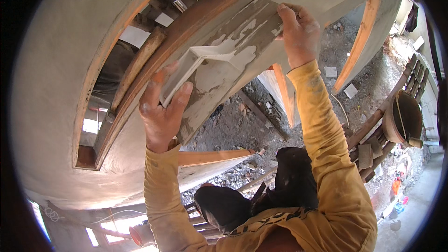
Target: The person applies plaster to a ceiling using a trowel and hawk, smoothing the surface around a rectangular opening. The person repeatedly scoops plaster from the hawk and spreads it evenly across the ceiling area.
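Observation:
A ledge smeared with grey, wet-looking mortar [249,35] runs slantwise below a wooden window frame. On its nearer part lies a thin, pale piece with straight white edges [195,55], which looks like a tile. My left hand [163,112] grips it at its lower left end, thumb on one side and fingers on the other. At the ledge's far right end, my right hand [299,35] is closed, with thumb and fingers bent in against the corner. Whatever it pinches there is hidden.
Orange-edged window openings [360,39] cut through the curved plaster wall [51,88]. On the right, a bucket [402,119] stands on a wooden plank rack [373,121] beside grey blocks [366,154]. Rubble and pale tile pieces [351,91] litter the ground below.

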Motion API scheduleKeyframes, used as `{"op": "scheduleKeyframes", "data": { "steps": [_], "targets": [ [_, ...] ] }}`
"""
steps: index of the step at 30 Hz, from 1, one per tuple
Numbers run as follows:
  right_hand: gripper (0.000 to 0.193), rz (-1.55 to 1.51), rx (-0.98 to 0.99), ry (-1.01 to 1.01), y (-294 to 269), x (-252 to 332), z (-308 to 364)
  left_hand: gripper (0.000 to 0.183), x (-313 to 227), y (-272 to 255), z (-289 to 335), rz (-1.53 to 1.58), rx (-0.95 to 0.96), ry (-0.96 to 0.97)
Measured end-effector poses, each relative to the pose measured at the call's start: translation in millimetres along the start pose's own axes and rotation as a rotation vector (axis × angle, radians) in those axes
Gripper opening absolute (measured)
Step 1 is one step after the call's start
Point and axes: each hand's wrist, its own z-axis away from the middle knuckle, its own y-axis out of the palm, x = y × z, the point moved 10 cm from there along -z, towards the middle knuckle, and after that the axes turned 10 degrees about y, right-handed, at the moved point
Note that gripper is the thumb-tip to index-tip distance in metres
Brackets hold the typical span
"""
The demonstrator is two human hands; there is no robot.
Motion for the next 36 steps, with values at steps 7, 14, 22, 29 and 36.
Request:
{"op": "scheduleKeyframes", "data": {
  "steps": [7,14,22,29,36],
  "targets": [
    [0.026,-0.035,-0.029,-0.002,22,-4,24,0.040,24,-23,26,0.126,-0.034,-0.148],
    [0.027,-0.017,0.028,0.025,62,-15,69,0.040,31,-74,59,-0.053,0.026,-0.135],
    [0.023,-0.063,0.223,0.040,112,-29,127,0.042,47,-137,120,-0.117,0.010,-0.273],
    [0.024,-0.002,0.148,0.006,69,-16,102,0.042,20,-93,88,-0.008,-0.020,-0.114],
    [0.025,0.049,0.090,-0.038,55,-8,70,0.040,29,-67,67,0.031,-0.026,-0.140]
  ]
}}
